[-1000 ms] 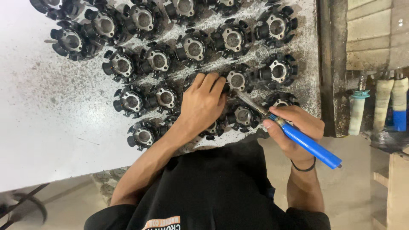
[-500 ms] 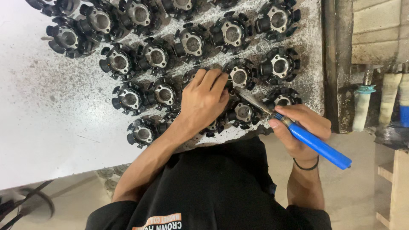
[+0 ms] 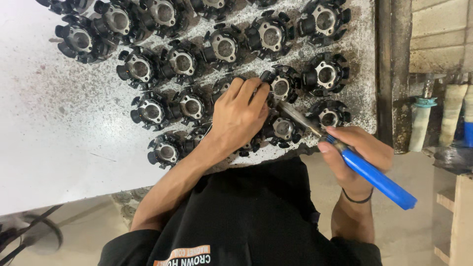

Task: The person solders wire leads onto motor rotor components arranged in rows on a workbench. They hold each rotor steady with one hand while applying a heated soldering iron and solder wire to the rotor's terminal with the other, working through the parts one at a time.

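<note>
White speckled table (image 3: 59,148), worn and dusted with dark grit, carries rows of black round stators (image 3: 182,61) with metal cores. Left hand (image 3: 241,116) lies palm down, fingers pressing one stator (image 3: 282,87) near the front edge. Right hand (image 3: 357,152) grips a blue-handled soldering iron (image 3: 377,177), metal tip angled to that stator. Beyond the table: block wall (image 3: 438,34), concrete floor (image 3: 423,197), wooden bench corner (image 3: 456,221).
</note>
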The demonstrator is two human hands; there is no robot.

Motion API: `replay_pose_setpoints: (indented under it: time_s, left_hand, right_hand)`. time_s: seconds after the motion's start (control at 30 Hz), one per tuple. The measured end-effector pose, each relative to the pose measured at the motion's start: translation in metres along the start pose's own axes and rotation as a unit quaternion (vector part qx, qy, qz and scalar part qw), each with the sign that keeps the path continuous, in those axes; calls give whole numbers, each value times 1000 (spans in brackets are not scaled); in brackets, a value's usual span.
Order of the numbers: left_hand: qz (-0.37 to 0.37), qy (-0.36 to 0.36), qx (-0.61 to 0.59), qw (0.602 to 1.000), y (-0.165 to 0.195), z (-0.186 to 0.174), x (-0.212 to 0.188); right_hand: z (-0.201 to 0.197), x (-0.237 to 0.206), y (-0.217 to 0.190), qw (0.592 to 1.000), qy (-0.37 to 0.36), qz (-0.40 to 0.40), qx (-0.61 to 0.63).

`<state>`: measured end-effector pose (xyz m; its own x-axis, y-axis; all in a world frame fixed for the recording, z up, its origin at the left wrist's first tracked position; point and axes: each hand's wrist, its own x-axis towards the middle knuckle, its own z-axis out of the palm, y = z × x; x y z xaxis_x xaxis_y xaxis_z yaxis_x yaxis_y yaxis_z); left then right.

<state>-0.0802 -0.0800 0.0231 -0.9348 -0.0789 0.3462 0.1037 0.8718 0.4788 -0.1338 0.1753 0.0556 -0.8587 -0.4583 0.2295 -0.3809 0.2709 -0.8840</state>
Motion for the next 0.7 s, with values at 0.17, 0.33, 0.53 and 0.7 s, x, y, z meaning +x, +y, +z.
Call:
replay_pose_setpoints:
  time_s: [0.17, 0.33, 0.53, 0.7]
  left_hand:
    - [-18, 1, -13, 1000, -3, 3, -3]
    - [-40, -8, -21, 999, -7, 7, -4]
    - [-35, -28, -42, 998, -4, -15, -15]
    - [-55, -82, -74, 992, 19, -32, -47]
  right_hand:
    - [-9, -30, 13, 997, 58, 41, 23]
    - [-3, -67, 21, 991, 100, 52, 66]
    - [-2, -94, 17, 993, 81, 38, 80]
    - [-3, -105, 15, 992, 78, 55, 77]
